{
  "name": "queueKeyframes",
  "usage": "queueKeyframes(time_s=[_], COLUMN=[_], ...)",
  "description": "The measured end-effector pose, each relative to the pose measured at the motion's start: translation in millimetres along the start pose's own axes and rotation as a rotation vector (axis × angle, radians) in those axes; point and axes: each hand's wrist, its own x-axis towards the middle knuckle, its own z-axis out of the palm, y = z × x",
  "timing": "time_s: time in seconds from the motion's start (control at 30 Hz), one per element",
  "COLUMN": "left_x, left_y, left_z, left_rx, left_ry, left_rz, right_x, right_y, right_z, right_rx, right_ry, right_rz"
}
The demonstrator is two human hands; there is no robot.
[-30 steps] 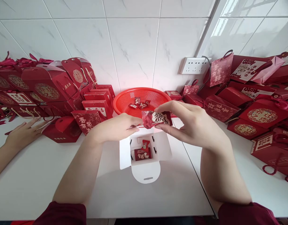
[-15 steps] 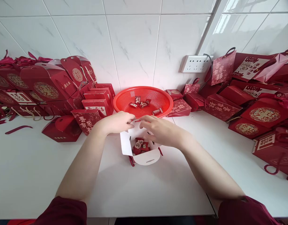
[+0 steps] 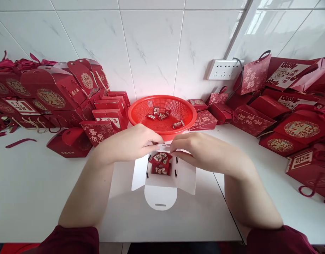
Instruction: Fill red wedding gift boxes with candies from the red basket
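In the middle of the white table stands a small gift box, open at the top, its white inner side showing and its flaps folded outward. Several red-wrapped candies lie inside it. At the box's far edge, my left hand pinches the far flap from the left. My right hand grips that same flap from the right, fingers closed on it. The two hands are close together, just in front of a red plastic basket.
Several wrapped candies lie in the basket. Red gift boxes are piled on the left and on the right. A power strip is on the tiled wall. A loose ribbon lies on the left of the table.
The box's side flaps have spread outward and its near flap has swung down toward me. Both hands have closed on the far flap, and more of the candies now shows.
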Motion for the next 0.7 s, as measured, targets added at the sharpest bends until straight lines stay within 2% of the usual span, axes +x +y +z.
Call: queueKeyframes(time_s=[0.23,0.37,0.7], left_x=[0.1,-2.0,-1.7], left_y=[2.0,2.3,3.2], left_z=[-0.2,-0.8,-0.8], left_rx=[0.047,0.064,0.040], left_ry=[0.102,0.108,0.102], left_rz=[0.032,0.021,0.050], right_x=[0.6,0.2,0.4], right_y=[-0.7,0.2,0.8], right_z=[-1.7,-1.1,-0.9], right_rx=[-0.057,-0.087,-0.062], right_ry=[0.061,0.076,0.096], right_rz=[0.007,0.000,-0.126])
